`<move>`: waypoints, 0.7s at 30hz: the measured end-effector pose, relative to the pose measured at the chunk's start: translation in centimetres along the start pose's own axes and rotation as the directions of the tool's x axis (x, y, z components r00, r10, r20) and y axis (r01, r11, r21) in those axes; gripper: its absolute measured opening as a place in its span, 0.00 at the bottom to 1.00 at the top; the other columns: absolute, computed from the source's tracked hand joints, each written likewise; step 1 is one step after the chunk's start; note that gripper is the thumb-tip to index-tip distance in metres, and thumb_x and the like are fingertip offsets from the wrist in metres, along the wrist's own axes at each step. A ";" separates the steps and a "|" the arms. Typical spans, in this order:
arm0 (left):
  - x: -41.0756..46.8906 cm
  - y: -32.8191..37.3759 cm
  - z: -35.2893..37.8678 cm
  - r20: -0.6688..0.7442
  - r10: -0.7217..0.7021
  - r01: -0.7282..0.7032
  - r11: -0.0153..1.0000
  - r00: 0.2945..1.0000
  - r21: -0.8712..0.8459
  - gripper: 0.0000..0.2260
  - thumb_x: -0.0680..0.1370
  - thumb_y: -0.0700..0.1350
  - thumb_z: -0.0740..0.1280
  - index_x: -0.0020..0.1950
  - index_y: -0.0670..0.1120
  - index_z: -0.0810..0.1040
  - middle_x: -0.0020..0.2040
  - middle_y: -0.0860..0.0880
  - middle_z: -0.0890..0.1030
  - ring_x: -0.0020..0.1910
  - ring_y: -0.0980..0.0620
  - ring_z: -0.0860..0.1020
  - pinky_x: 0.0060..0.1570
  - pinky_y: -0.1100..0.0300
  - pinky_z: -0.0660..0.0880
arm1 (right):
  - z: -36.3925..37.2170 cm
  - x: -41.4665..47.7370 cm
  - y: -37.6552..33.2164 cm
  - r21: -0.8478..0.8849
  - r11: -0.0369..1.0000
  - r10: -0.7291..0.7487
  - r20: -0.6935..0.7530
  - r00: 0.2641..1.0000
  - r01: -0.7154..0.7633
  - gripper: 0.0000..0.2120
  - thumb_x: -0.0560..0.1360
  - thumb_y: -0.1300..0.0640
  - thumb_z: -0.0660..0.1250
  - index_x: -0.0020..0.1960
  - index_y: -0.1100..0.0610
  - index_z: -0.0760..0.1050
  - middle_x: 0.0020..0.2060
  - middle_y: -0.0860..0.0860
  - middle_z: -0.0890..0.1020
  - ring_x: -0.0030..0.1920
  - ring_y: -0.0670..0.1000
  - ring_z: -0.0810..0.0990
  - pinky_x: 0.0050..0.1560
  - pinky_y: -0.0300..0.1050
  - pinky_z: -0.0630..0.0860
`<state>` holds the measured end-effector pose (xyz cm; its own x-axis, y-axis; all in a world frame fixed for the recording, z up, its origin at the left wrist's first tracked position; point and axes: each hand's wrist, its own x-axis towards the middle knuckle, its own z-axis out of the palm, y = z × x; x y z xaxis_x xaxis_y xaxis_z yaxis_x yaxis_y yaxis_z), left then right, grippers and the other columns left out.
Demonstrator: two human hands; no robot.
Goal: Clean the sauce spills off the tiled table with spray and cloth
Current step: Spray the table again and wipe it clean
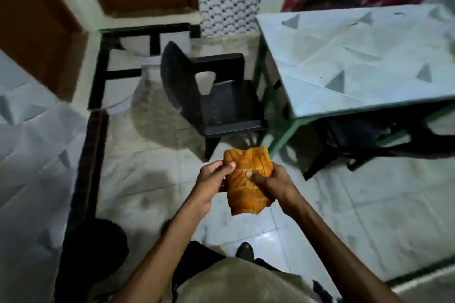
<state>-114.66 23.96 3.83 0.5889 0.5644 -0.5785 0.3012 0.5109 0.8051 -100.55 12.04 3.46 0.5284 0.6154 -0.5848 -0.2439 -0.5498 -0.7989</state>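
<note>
An orange cloth (pixel 246 182), folded into a thick pad, hangs in the air over the floor in front of me. My left hand (pixel 211 179) pinches its left edge with the thumb on top. My right hand (pixel 270 182) grips its right side, thumb pressed across the front. The tiled table (pixel 357 56), pale with grey triangle patterns and a green frame, stands at the upper right, well away from both hands. A blurred green thing (pixel 451 54) shows at the table's right edge; I cannot tell what it is. No sauce spill is clearly visible.
A black plastic chair (pixel 216 96) stands on the floor left of the table. Another dark chair (pixel 357 140) sits under the table. A second tiled surface (pixel 29 145) with a dark edge runs along my left. A wooden door (pixel 37 27) is at the far left.
</note>
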 end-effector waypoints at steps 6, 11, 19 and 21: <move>2.7 2.6 15.4 0.183 0.004 -0.033 0.988 0.983 0.154 0.11 0.78 0.49 0.70 0.58 0.46 0.82 0.48 0.48 0.86 0.42 0.52 0.84 0.36 0.61 0.78 | -14.7 -2.8 0.3 0.171 0.985 0.005 -0.187 0.982 0.028 0.15 0.72 0.54 0.77 0.56 0.53 0.79 0.46 0.49 0.86 0.40 0.45 0.86 0.35 0.38 0.80; 6.3 5.3 27.1 0.315 0.007 -0.078 0.974 0.949 0.214 0.12 0.78 0.46 0.70 0.60 0.44 0.80 0.47 0.47 0.85 0.40 0.53 0.84 0.33 0.61 0.77 | -25.5 -2.0 0.2 0.253 0.963 -0.003 -0.327 0.945 0.091 0.18 0.71 0.52 0.78 0.59 0.51 0.78 0.52 0.51 0.86 0.49 0.50 0.86 0.42 0.42 0.83; 15.5 6.9 46.0 0.409 0.027 -0.138 0.960 0.912 0.244 0.20 0.75 0.48 0.73 0.66 0.44 0.77 0.53 0.45 0.85 0.44 0.53 0.84 0.32 0.62 0.76 | -43.6 2.8 0.9 0.177 0.956 -0.099 -0.552 0.828 0.232 0.31 0.71 0.52 0.78 0.68 0.45 0.66 0.57 0.44 0.77 0.56 0.44 0.78 0.53 0.43 0.79; 17.5 7.5 51.3 0.443 -0.009 -0.129 0.951 0.896 0.282 0.20 0.75 0.48 0.73 0.65 0.44 0.77 0.50 0.47 0.85 0.39 0.56 0.83 0.31 0.63 0.75 | -48.5 4.1 1.5 0.196 0.956 -0.060 -0.599 0.798 0.219 0.33 0.70 0.50 0.80 0.68 0.44 0.66 0.59 0.46 0.77 0.58 0.47 0.78 0.59 0.51 0.80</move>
<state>-63.58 4.39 6.44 0.8574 0.2138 -0.4682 0.4215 0.2302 0.8771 -59.31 -13.72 6.68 0.9238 0.1864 -0.3346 -0.2765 -0.2799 -0.9194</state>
